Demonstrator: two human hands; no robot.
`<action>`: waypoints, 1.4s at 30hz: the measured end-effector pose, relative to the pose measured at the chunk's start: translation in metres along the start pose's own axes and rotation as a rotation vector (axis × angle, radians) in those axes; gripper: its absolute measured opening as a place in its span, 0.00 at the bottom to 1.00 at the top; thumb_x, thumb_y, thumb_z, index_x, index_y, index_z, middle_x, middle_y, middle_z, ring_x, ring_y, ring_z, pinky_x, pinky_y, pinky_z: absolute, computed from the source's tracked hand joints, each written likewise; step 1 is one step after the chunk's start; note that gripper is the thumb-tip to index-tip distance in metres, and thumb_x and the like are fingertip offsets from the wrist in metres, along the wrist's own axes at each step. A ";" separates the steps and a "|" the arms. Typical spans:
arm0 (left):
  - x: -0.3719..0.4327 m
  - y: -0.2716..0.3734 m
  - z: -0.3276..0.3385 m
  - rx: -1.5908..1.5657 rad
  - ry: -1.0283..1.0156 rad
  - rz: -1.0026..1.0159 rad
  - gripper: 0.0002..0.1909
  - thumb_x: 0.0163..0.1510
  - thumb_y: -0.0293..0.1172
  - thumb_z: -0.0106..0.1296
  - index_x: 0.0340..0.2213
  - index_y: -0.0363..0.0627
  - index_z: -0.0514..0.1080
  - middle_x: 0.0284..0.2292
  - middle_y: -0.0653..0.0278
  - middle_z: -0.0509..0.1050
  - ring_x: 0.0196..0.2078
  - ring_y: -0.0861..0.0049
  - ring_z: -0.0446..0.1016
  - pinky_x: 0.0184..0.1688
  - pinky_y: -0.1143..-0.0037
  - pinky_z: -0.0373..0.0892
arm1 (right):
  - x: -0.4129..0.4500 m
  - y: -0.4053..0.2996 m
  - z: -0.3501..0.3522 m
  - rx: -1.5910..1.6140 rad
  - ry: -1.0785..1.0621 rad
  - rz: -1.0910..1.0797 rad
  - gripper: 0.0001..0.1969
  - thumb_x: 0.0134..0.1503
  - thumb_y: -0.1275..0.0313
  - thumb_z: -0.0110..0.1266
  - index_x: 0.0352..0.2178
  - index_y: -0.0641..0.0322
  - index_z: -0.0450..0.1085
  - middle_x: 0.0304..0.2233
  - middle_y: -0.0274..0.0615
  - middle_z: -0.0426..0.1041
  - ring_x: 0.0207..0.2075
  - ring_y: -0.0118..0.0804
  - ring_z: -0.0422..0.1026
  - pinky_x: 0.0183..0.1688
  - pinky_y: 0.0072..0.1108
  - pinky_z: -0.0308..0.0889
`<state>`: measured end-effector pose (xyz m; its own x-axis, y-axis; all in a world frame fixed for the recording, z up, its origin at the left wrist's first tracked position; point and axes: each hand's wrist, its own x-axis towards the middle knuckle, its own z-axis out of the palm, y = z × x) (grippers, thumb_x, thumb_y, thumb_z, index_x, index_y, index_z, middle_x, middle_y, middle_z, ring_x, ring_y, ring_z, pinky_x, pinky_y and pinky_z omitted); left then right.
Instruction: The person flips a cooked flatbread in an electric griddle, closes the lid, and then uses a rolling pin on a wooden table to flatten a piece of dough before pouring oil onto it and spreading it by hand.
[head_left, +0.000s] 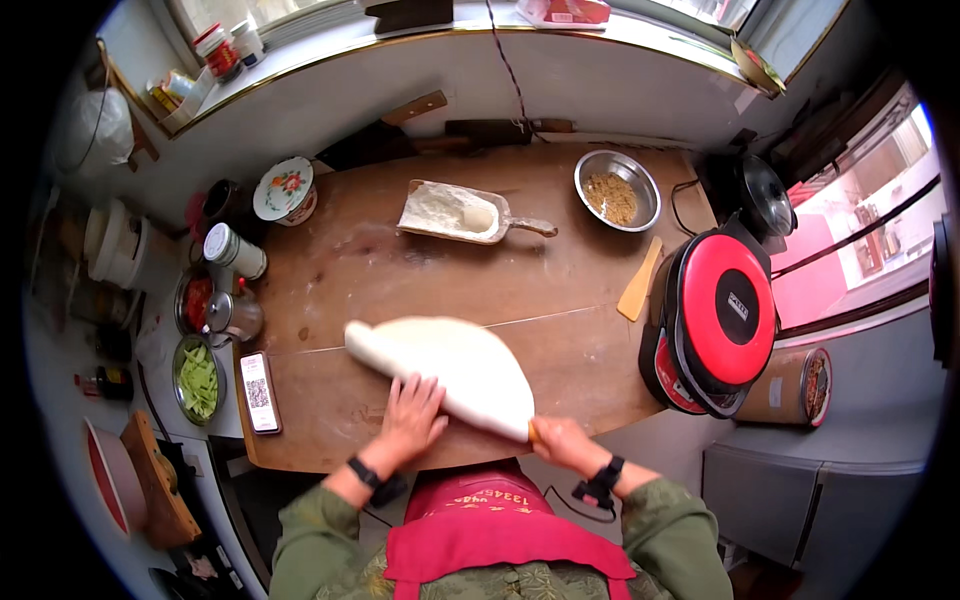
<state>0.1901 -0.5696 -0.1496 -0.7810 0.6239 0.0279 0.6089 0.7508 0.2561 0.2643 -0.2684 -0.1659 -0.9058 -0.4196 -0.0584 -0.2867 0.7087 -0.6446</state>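
A large sheet of pale dough (465, 352) lies on the wooden table (337, 285), its near edge wrapped in a thick roll that slants from upper left to lower right. Flat on that roll rests my left hand (415, 415), fingers spread. My right hand (561, 441) is closed around the end of a wooden rolling pin (533, 430) at the roll's lower right; the rest of the pin is hidden in the dough. Beyond the dough, a wooden scoop (450, 210) holds flour. A metal bowl (654, 196) with brown crumbly filling stands at the back right, and a wooden spatula (640, 281) lies below it.
At right stands a red and black electric griddle (727, 311). Along the left are a phone (259, 394), a bowl of chopped greens (199, 380), a metal pot (236, 313), a white-lidded jar (235, 250) and a lidded enamel bowl (285, 191). Knives (480, 133) lie by the wall.
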 end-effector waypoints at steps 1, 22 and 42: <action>-0.015 0.011 0.003 0.022 -0.096 -0.006 0.34 0.38 0.46 0.55 0.46 0.45 0.61 0.49 0.58 0.60 0.53 0.58 0.55 0.51 0.50 0.50 | -0.014 -0.007 -0.003 -0.024 -0.134 0.058 0.15 0.40 0.70 0.52 0.31 0.63 0.62 0.23 0.48 0.70 0.24 0.51 0.70 0.25 0.34 0.66; 0.108 0.009 -0.012 -0.106 0.168 0.224 0.10 0.46 0.39 0.48 0.25 0.46 0.70 0.31 0.60 0.72 0.41 0.66 0.68 0.47 0.61 0.59 | -0.005 -0.005 0.002 0.341 -0.067 0.350 0.14 0.43 0.67 0.52 0.30 0.65 0.62 0.26 0.54 0.69 0.29 0.54 0.69 0.32 0.34 0.65; 0.008 0.055 0.054 -2.442 0.261 -0.891 0.21 0.55 0.34 0.43 0.49 0.41 0.57 0.47 0.54 0.64 0.52 0.63 0.61 0.54 0.61 0.57 | 0.082 0.041 -0.052 -0.361 0.215 -0.190 0.14 0.40 0.79 0.45 0.33 0.62 0.65 0.27 0.41 0.68 0.31 0.44 0.67 0.35 0.31 0.63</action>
<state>0.2251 -0.5120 -0.1878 -0.7326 0.3353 -0.5923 -0.5872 -0.7514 0.3010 0.1625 -0.2441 -0.1570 -0.8601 -0.4608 0.2190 -0.5094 0.7990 -0.3195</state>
